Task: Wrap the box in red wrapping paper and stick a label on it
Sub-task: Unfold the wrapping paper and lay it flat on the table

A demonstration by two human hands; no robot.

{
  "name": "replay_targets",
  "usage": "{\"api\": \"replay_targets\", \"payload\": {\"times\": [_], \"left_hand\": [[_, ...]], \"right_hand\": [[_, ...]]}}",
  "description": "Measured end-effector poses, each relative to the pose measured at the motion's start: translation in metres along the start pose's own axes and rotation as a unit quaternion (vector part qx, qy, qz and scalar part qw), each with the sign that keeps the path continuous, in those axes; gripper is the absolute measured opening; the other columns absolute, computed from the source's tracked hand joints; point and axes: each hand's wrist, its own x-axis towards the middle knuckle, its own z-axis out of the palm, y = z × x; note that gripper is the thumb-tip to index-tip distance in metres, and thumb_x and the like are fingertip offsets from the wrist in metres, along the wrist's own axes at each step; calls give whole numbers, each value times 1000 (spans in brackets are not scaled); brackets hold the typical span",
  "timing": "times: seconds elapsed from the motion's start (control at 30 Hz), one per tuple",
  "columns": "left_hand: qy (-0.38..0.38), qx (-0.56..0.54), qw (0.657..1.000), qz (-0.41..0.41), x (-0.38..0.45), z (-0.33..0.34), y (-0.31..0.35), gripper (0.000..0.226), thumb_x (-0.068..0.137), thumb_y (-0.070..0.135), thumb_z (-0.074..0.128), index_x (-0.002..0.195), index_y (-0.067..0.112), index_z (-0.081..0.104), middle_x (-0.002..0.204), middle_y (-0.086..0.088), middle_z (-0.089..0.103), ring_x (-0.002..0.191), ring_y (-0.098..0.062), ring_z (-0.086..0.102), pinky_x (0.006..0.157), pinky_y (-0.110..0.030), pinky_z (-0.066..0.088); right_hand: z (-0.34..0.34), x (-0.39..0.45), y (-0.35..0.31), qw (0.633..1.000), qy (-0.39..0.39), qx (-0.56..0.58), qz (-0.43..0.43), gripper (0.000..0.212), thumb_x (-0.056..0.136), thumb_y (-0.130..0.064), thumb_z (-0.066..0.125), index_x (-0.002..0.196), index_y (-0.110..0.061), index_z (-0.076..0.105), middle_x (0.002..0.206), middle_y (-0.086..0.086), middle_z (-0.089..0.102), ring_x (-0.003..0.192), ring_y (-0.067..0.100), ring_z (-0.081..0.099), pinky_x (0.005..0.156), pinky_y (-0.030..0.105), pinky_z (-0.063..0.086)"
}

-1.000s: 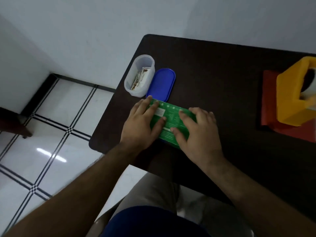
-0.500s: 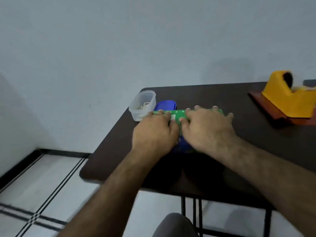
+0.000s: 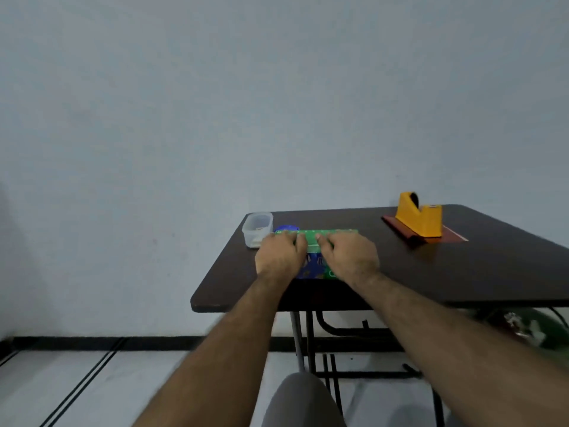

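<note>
A green box (image 3: 326,235) with a blue front face lies near the left front of the dark table (image 3: 462,272). My left hand (image 3: 281,255) rests on the box's left part, fingers laid across the green top. On its right part my right hand (image 3: 349,257) lies the same way. Both palms cover much of the front face. A sheet of red wrapping paper (image 3: 454,235) lies flat at the back right, under a yellow tape dispenser (image 3: 418,221). I see no label.
A clear plastic tub (image 3: 257,229) stands at the table's back left corner, and a blue lid (image 3: 286,228) lies beside it, just behind the box. Metal table legs and a dark bundle show under the table. A pale wall is behind.
My view has swung up from looking down on the table to looking forward at the wall. Both hands have stayed on the green box.
</note>
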Motion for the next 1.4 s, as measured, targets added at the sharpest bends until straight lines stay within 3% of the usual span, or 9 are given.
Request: {"api": "replay_targets", "payload": {"times": [0.27,0.5,0.63,0.7,0.83,1.0,1.1,1.27,1.4], "left_hand": [[10,34,996,-77,8,-2,-37,45,104,41,39,99,16,76,97,-13,75,79,-29,60,66,-33,44],[9,-3,991,-136,6,-27,-70,33,91,42,56,102,27,83,92,-5,78,84,-28,68,71,-32,55],[45,41,995,-79,11,-28,-59,32,93,33,58,111,23,83,106,-9,79,98,-33,70,90,-38,52],[90,79,993,-2,15,-26,-43,37,92,36,53,105,21,84,99,-7,79,91,-33,69,92,-39,48],[85,77,988,107,33,-5,24,32,89,36,57,96,19,82,91,-6,79,88,-35,71,80,-40,56],[4,-10,992,123,62,50,114,27,92,39,62,103,22,79,101,-3,79,99,-31,72,83,-40,59],[-60,-68,991,98,84,90,156,25,92,38,66,106,23,79,104,0,80,101,-27,73,89,-38,60],[-165,-136,977,-22,125,149,187,23,93,42,75,103,22,79,100,5,76,95,-17,71,78,-29,52],[-192,-234,942,-146,156,185,200,29,92,48,77,89,19,78,79,3,78,77,-14,76,77,-34,65]], "right_hand": [[9,6,-30,999,6,3,-45,62,108,-58,28,96,-21,76,87,0,73,82,27,69,68,34,47],[22,14,-57,995,6,26,-100,49,103,-52,37,93,-21,74,79,-4,67,71,22,58,67,33,50],[19,24,-41,987,-2,69,-142,52,105,-56,35,97,-22,74,79,-5,67,76,23,63,71,35,53],[12,36,-19,983,37,110,-142,52,105,-56,35,90,-21,71,83,-3,69,82,25,66,71,37,54],[-1,65,51,986,95,100,-98,53,106,-52,42,68,-19,57,67,0,62,69,27,62,58,38,47],[6,96,152,988,112,97,34,44,102,-51,51,84,-18,74,79,3,70,79,29,66,62,38,50],[13,108,205,978,147,114,98,30,96,-41,68,106,-14,77,106,8,74,102,32,66,83,42,51],[28,128,255,966,115,137,189,63,84,-38,82,136,-11,60,133,9,63,124,32,58,98,44,50],[40,142,274,943,100,188,257,84,78,-45,89,147,-16,51,141,7,62,129,32,59,102,45,51]]}}
